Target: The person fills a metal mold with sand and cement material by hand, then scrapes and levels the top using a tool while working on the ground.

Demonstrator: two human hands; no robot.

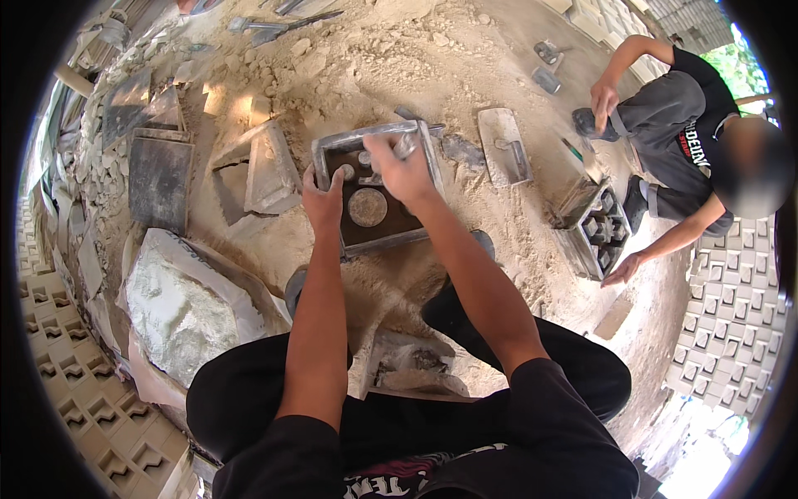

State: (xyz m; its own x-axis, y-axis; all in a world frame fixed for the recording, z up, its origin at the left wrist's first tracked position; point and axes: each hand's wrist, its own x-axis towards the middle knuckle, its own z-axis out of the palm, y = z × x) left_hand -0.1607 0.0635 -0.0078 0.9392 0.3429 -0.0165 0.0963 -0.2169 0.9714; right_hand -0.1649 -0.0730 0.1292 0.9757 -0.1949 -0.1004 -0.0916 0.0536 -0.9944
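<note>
Between my feet lies a rectangular frame (384,243) with grey, dusty walls around a dark brown inner surface. Inside it a pale round disc (367,207) rests flat, with a small round piece (347,172) farther up on the left. My left hand (322,198) grips the frame's left wall, fingers outside and thumb inside by the small piece. Over the frame's upper right part is my right hand (401,173), blurred and closed. A pale, greyish thing shows at its fingers, too smeared to name. Other small pieces beneath this hand are partly hidden.
A white powder heap (179,303) lies on a sheet at left. Dark boards (160,185) and an empty-centred frame (270,170) sit beyond. Right of my frame is a shallow tray (504,148). A co-worker (677,116) squats at right beside a compartmented box (603,231). Loose sand (357,75) covers the ground.
</note>
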